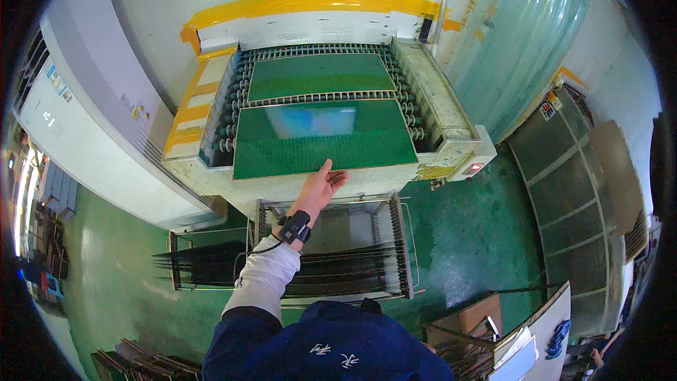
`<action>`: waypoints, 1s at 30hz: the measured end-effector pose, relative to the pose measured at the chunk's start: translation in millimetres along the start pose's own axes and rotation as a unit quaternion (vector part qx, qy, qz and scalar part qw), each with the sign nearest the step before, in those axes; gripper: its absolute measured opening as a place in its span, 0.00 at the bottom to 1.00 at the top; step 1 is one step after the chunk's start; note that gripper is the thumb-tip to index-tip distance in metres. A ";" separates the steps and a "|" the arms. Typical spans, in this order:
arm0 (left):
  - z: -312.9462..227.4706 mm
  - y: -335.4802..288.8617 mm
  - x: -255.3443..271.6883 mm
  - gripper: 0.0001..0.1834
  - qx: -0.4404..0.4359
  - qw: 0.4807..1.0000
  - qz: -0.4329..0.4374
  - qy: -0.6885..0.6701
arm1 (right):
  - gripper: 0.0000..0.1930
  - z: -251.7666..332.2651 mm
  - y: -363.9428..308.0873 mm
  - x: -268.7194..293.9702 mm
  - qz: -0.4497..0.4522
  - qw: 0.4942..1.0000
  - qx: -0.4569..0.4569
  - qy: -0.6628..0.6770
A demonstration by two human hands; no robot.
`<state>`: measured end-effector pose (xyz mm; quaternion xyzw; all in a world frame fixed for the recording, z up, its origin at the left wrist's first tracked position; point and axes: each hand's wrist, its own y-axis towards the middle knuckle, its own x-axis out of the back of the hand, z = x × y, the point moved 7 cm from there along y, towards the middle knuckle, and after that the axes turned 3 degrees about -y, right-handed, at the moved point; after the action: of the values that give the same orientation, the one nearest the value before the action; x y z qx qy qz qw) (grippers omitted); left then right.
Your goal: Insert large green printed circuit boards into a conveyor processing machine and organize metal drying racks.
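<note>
Covering the near end of the roller conveyor [438,88], the front green panel [321,137] is meeting my left hand [324,183]; I'm seeing partly bent fingers, but can't tell whether they're pinching its edge. A second green panel [321,74] is lying farther back on the roller conveyor.

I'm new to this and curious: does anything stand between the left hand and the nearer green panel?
Nothing visible does: the left hand is right at the front edge of the nearer green panel.

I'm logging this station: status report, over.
Left hand at front edge of nearer green board, grip unclear. Right hand out of view. Board over rollers. Second green board behind.
</note>
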<state>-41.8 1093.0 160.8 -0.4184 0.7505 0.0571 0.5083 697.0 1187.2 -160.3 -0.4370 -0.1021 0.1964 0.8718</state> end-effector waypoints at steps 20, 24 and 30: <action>3.9 11.5 -6.3 0.28 0.065 0.992 0.022 0.107 | 0.06 16.4 -36.2 -10.9 -0.007 0.999 0.008 -0.042; 9.5 22.4 0.1 0.30 0.058 0.992 0.031 0.105 | 0.06 42.7 -64.6 -33.0 0.037 0.998 0.041 -0.040; -12.1 12.5 5.3 0.32 0.054 0.990 0.031 0.124 | 0.06 91.3 -99.6 -77.4 0.007 1.000 0.016 0.014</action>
<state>-59.8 1091.8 158.1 -0.3705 0.8225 -0.0201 0.4310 620.5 1165.8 -26.4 -0.4263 -0.0835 0.1984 0.8786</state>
